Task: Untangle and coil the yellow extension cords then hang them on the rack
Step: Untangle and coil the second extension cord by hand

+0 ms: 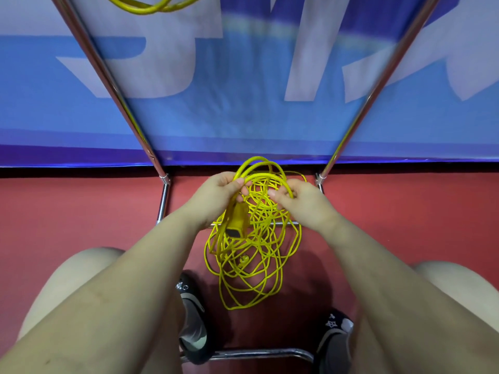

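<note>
Yellow extension cord (pixel 253 249) lay tangled on the red floor (pixel 81 206), its upper loops pinched by left hand (pixel 216 194) and right hand (pixel 302 201).

Lighting: I see bright, even overhead light. Shadows: soft, on the red floor (pixel 81 211). Banner (pixel 243 90): blurred. Rack poles (pixel 108 76): glinting, splayed by wide-angle distortion.

Hung yellow cord (pixel 151 6) cut off by top edge
</note>
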### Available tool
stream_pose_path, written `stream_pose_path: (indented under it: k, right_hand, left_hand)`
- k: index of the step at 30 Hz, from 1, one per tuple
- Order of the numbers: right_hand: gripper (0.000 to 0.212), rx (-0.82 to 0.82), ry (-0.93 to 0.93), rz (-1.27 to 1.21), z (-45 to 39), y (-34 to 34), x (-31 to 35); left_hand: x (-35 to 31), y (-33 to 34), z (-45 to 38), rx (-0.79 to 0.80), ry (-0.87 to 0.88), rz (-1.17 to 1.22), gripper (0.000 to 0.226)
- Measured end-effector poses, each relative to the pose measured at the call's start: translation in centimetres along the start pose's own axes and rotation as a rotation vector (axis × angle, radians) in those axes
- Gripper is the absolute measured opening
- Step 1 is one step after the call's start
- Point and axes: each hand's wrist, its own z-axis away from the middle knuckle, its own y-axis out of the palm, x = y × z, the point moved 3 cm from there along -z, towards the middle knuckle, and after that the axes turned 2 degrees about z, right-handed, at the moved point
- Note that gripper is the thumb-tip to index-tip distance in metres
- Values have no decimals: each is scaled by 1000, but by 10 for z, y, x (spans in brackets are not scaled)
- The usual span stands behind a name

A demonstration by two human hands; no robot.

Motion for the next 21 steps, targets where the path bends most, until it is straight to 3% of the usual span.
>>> stream_pose_path:
  k: [2, 5, 10, 13, 16, 21]
  right_hand:
    - [22, 48, -2, -60, 0, -2, -3]
    - [7, -39, -58, -354, 0, -17, 6]
    - [18, -190, -167, -545, 3, -34, 21]
    - [18, -181, -165, -525, 3, -37, 22]
    - [19, -128, -187, -343, 1, -35, 20]
    - [21, -122, -187, -225, 4, -24, 21]
  left_hand:
    - [-4, -7, 0, -44, -12, 131, 29]
    - [-4, -15, -1, -93, -30, 195, 27]
    - [4, -14, 0, -37, -74, 192, 23]
    - [3, -10, 1, -4, -88, 230, 22]
    - [2, -9, 2, 27, -82, 259, 21]
    - [1, 0, 3, 114, -37, 134, 20]
